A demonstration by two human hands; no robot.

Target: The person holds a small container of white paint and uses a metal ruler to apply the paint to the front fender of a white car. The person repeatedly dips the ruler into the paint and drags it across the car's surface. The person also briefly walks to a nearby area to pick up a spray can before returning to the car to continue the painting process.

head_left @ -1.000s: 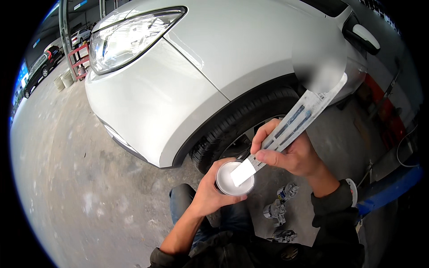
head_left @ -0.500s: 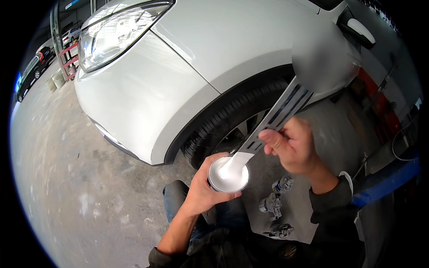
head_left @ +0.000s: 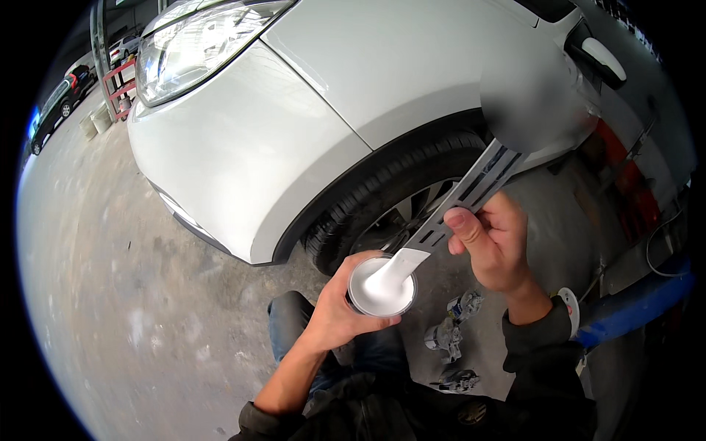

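Note:
My left hand (head_left: 332,314) is wrapped round a small round cup (head_left: 414,295) of white paint (head_left: 390,295), held above my knees. In my right hand (head_left: 491,244) is a flat, slotted paint stirring stick (head_left: 482,184), pinched between thumb and fingers. The stick slants down to the left, its lower end coated white and over the cup's far rim. A thick white band of paint joins that end to the paint in the cup. A grey blurred patch covers the stick's upper end.
A white car's front fender (head_left: 220,169) and its tyre (head_left: 338,231) stand just beyond my hands. Spray-gun-like metal items (head_left: 445,338) lie on the concrete floor (head_left: 162,294) at my right. A blue bar (head_left: 632,309) is further right; a red rack (head_left: 119,84) stands far left.
The stick and my right hand have shifted slightly right, and more white-coated stick and paint shows above the cup. My left hand still holds the cup. The whole view has shifted a little.

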